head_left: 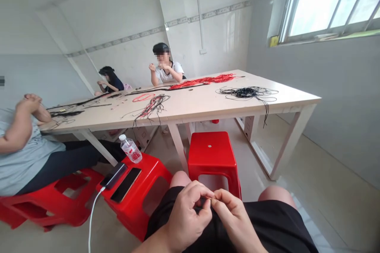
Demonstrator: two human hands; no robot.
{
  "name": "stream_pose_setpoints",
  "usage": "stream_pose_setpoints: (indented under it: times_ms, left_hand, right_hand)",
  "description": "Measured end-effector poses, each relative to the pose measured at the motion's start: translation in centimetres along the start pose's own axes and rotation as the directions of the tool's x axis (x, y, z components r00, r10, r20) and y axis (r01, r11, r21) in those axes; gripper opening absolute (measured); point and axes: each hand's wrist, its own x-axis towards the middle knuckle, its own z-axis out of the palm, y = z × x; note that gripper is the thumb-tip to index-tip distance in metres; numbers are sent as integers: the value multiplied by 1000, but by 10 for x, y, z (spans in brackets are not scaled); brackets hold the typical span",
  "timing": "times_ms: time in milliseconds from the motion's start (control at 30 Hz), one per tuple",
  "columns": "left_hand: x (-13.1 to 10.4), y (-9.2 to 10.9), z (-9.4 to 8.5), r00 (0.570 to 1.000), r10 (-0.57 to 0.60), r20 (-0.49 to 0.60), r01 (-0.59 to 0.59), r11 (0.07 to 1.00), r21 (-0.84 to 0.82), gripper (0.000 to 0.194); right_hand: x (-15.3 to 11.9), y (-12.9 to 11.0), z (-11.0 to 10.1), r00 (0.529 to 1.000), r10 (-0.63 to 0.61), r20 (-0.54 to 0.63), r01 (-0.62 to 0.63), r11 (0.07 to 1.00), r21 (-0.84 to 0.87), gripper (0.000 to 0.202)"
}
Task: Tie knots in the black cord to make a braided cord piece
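Above my lap, my left hand [191, 209] and my right hand [230, 209] meet fingertip to fingertip. Thumb and forefinger are pinched together on both. Whatever sits between the fingertips is too small to make out; dark cord would not show against the black shorts [273, 225] beneath. Straight ahead of my knees stands a red plastic stool [212, 150]. Beyond it, on the long pale table [196, 106], lie a tangle of black cord [246, 92], a bundle of red cord [204, 81] and a mixed red and black bunch [152, 106].
Left of my legs, another red stool [151, 170] carries a water bottle [130, 149], a phone [126, 185] and a black device [114, 176] with a white cable [92, 213]. A person [23, 142] sits at far left; two people [168, 69] sit across the table.
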Motion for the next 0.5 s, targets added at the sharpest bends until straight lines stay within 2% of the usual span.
stream_pose_setpoints:
  times_ms: [100,267,500]
  left_hand:
    - [-3,1,-3,999,33,-2,-33,999,17,17]
    - [-7,-2,-6,999,36,-19,-35,997,65,18]
    - [-9,-2,-8,995,81,-53,-78,996,52,18]
  right_hand:
    - [-2,-2,3,999,-17,33,17,1000,22,32]
    - [-6,0,6,985,-163,48,167,981,-97,31]
    - [-5,18,13,970,-241,-39,233,962,-145,34]
